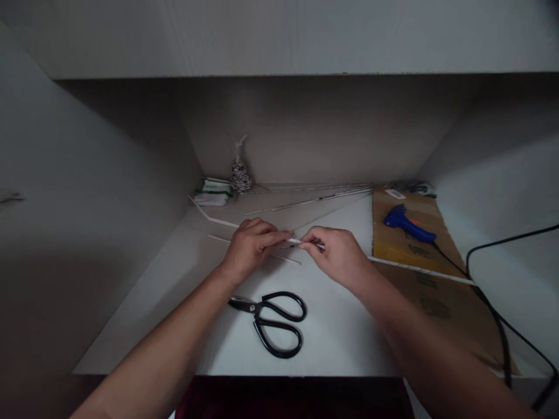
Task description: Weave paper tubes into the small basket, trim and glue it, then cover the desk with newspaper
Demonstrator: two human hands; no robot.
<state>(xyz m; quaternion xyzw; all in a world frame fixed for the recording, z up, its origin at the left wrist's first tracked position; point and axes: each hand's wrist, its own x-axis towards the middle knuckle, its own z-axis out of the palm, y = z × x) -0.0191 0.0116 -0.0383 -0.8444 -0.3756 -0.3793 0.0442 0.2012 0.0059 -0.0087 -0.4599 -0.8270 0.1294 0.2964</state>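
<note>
My left hand [253, 244] and my right hand [335, 251] are close together over the middle of the white shelf. Between their fingertips runs a thin white paper stick [296, 240], pinched by both. A long white stick comes out to the left of my left hand, bent near its far end; another length [419, 269] leads right from behind my right hand. Whether these are one piece is hidden by my hands. Beneath my left hand lies a short thin stick [288, 259]. Black-handled scissors [279, 317] rest nearer to me, blades pointing left.
A blue glue gun [408, 224] with a black cord lies on a brown cardboard sheet [445, 326] at right. Along the back are several thin sticks [305, 201], a small woven cone [240, 176] and a white-and-green packet [213, 192]. White panels enclose the sides, with a board overhead.
</note>
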